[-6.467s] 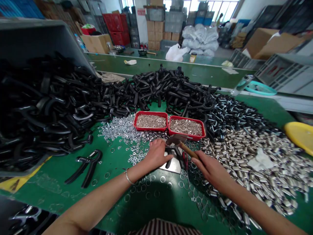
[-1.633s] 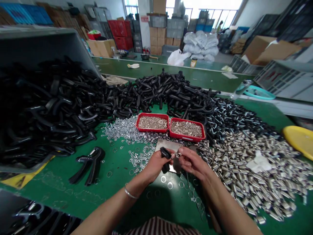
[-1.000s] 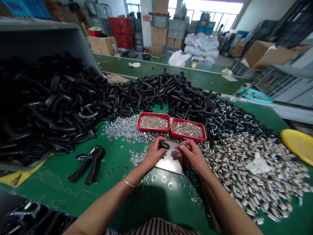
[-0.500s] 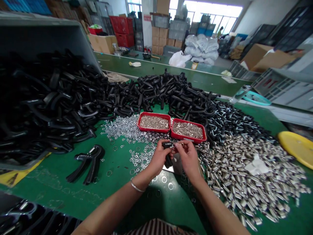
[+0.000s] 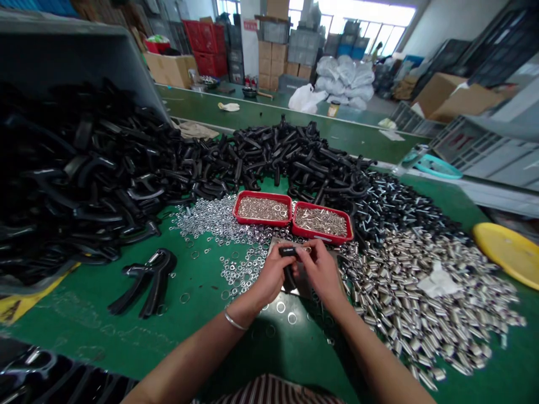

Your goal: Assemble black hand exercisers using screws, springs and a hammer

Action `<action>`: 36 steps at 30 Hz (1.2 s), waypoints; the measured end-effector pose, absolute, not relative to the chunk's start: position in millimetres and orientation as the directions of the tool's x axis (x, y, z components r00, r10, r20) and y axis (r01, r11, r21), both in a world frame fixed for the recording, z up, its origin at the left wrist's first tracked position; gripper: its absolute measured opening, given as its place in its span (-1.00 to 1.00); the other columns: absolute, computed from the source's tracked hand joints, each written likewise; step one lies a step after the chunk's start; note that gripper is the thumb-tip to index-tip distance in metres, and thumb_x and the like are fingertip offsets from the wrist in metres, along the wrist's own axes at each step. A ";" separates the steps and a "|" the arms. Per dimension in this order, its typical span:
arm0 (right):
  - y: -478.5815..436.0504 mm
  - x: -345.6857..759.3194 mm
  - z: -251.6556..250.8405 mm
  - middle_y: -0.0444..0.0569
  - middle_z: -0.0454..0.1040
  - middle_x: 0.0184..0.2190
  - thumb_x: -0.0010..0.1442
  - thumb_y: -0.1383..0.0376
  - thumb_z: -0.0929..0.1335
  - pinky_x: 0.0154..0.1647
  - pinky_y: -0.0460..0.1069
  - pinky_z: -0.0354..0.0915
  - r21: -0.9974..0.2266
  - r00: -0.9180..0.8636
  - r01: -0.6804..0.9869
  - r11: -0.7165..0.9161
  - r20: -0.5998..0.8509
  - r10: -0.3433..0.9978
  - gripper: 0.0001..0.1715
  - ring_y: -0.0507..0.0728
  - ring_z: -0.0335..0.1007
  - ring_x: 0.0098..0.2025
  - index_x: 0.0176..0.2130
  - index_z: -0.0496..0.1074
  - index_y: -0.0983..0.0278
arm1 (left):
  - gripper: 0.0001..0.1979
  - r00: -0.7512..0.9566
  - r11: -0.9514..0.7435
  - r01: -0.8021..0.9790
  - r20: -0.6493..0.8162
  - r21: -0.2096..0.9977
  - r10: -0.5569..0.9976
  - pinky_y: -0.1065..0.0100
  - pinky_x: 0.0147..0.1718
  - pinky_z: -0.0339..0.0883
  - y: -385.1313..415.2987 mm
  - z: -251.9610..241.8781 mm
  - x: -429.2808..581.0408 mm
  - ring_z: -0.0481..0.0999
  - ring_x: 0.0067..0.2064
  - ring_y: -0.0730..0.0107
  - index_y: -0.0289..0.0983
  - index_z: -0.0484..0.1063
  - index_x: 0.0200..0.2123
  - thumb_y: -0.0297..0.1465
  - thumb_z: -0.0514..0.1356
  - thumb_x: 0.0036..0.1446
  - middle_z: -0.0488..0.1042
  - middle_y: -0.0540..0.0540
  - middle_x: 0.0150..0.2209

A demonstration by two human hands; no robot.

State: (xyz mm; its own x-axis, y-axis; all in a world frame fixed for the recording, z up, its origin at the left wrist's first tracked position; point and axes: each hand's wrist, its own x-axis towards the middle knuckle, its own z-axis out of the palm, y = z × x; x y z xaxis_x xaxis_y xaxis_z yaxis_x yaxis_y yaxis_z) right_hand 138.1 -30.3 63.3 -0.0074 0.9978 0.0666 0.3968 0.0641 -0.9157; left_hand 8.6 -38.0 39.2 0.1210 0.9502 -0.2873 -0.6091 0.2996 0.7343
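My left hand [image 5: 269, 276] is closed around a black plastic handle [image 5: 288, 252], whose lower arm points down between my hands. At the handle's right end, my right hand [image 5: 323, 276] pinches with thumb and fingers. A small shiny metal piece [image 5: 309, 249] shows at those fingertips; whether it is a ring or a coil I cannot make out. Just beyond my hands stand two red trays, the left tray [image 5: 261, 222] with tiny metal parts and the right tray [image 5: 322, 238] with small pins. A hand-grip exerciser [image 5: 158, 280] with two black handles lies to the left.
Black handles [image 5: 278, 146] are heaped across the back and spill from a grey crate [image 5: 143, 73] at left. Loose nuts [image 5: 206, 221] and rings [image 5: 292, 318] lie around the trays. Metal springs [image 5: 404, 303] are piled at right, near a yellow lid [image 5: 507, 252].
The handle has turned slightly, showing more of its upper face. My right fingers have shifted a little at its end. The whole view has drifted slightly.
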 end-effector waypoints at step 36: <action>-52.9 156.6 69.8 -0.08 0.52 -0.39 0.12 0.09 0.48 -0.35 -0.03 0.46 -0.846 -0.216 -0.395 -0.359 -0.295 0.931 -0.66 0.03 0.45 -0.42 -0.23 0.47 0.28 | -0.79 -0.025 -0.123 0.127 0.127 0.984 0.992 0.30 -0.11 0.27 -43.1 67.5 9.3 0.45 -0.19 0.26 -0.22 0.45 -0.25 -0.21 0.13 0.28 0.50 -0.10 -0.26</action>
